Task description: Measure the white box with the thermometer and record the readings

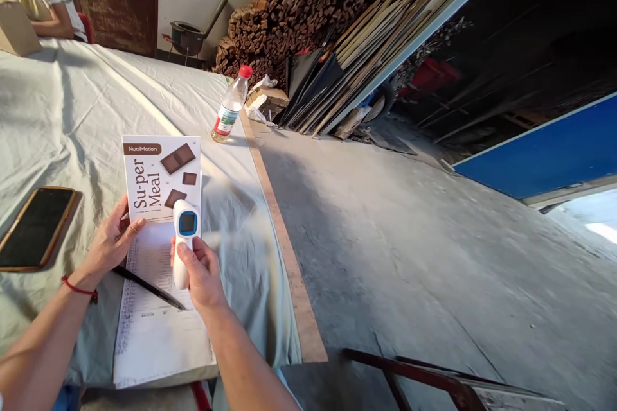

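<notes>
Evidently my right hand (205,276) was wrapped around the white handheld thermometer (185,239), whose head overlapped, in my view, the lower right of the Su-per Meal box (161,176), gripped at its lower left edge by my left hand (108,241). I judged the lifting and lining-up done but a reading outstanding, since the screen (187,223) looked dark; below, the pen (149,287) lay unheld across the printed sheets (161,343), the phone (37,228) apart on the left.
</notes>
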`<state>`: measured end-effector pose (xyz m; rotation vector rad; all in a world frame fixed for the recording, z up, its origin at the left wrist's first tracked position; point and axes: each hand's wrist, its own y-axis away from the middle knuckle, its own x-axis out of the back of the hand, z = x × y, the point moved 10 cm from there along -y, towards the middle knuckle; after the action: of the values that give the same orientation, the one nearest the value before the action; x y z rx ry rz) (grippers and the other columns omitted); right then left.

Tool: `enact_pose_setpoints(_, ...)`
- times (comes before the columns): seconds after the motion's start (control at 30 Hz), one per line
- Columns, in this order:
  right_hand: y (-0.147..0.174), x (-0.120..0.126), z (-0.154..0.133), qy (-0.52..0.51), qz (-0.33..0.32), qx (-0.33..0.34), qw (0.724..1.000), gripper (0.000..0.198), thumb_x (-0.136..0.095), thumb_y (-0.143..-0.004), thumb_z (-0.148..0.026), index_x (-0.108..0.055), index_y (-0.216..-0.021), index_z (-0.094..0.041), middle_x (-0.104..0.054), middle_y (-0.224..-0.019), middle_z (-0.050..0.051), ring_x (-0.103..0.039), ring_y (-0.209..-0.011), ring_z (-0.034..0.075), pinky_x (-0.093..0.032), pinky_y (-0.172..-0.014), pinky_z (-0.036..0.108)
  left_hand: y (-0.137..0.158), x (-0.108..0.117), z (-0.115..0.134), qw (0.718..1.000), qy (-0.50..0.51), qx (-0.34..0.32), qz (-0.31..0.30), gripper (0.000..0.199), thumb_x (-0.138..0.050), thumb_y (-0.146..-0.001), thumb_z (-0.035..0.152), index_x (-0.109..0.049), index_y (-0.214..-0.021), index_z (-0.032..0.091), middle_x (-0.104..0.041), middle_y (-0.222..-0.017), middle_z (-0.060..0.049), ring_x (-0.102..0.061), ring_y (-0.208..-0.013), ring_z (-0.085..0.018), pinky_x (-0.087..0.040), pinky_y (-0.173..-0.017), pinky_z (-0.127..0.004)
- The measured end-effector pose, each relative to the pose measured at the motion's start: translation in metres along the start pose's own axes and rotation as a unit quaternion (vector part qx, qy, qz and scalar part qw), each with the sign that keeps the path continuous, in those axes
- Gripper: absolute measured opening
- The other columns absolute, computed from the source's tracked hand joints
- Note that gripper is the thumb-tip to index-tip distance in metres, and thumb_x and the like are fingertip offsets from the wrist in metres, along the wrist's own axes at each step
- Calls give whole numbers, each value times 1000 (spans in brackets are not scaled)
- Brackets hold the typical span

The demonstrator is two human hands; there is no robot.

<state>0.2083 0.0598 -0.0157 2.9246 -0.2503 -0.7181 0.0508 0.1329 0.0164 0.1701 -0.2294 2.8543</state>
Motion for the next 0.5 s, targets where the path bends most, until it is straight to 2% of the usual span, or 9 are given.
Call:
enact_pose_setpoints(0.2,-1,-1,2,8,0,-2,1000,47,-79,-65,-61,-63,-80,-19,-54,-66,-2,-44,-59,12,-35,-58,26,-1,0,-1,1000,-13,5,4,74,-65,-90,63,-47,-146,19,-54,-145,-15,-62,-117,-35,-58,-96,-45)
enact_pose_setpoints(0.4,12,-11,-19,12,-29,35,999,44,-79,-69,-51,-66,-98,-21,-61,-81,2,-56,-76,17,-46,-76,32,-3,-1,0,1000,-14,-22,-6,72,-64,-92,58,-44,-148,19,-53,-147,-15,-57,-126,-36,-54,-100,-46)
enact_pose_setpoints(0.5,20,-7,-29,22,-29,46,998,39,-76,-72,-54,-65,-91,-22,-55,-71,-1,-51,-67,15,-45,-68,30,-4,-1,-1,999,-26,-27,-7,70,-63,-93,58,-43,-148,20,-55,-145,-14,-56,-127,-36,-54,-100,-44)
